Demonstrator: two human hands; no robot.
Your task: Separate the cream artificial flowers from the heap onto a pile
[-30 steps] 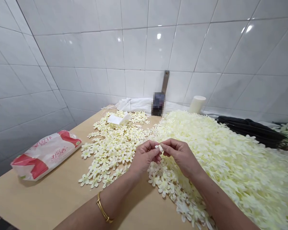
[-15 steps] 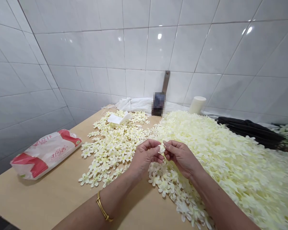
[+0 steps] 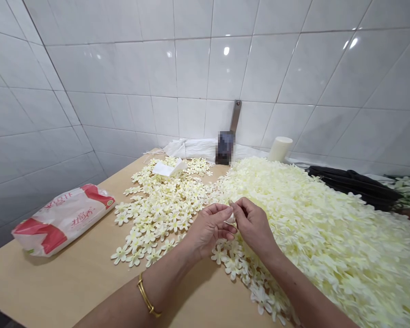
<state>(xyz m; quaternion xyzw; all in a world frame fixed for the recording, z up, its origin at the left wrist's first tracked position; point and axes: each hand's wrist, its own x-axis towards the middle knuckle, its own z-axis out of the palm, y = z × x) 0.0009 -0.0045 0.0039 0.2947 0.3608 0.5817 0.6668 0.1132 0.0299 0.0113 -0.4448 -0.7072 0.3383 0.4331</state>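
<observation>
Lying at the far left of the tabletop (image 3: 89, 291), a red-and-white packet (image 3: 66, 223) sits well apart from both hands and looks unlikely to cause trouble. Next come the scattered flowers (image 3: 172, 209), flat and loose – a careless sweep of the left forearm could drag the nearest ones along or mix them into the heap (image 3: 328, 228) on the right, since the two groups almost meet beyond the hands. At the middle is the small white piece (image 3: 231, 219), up at the fingertips over the heap's near edge; being small and mostly covered, it could slip and be lost among blooms of the same colour. Pulling too hard might also crease or tear it, if it is as thin as it looks. The heap's loose near edge could slide if the right forearm dropped.

As for pose, the left hand (image 3: 208, 228) angles in from the lower left, thumb and forefinger pinching the piece, the other fingers curled beneath. The right hand (image 3: 256, 228) mirrors it, back upward, thumb and forefinger drawn together at the piece – whether they grip it too, I cannot tell.
</observation>
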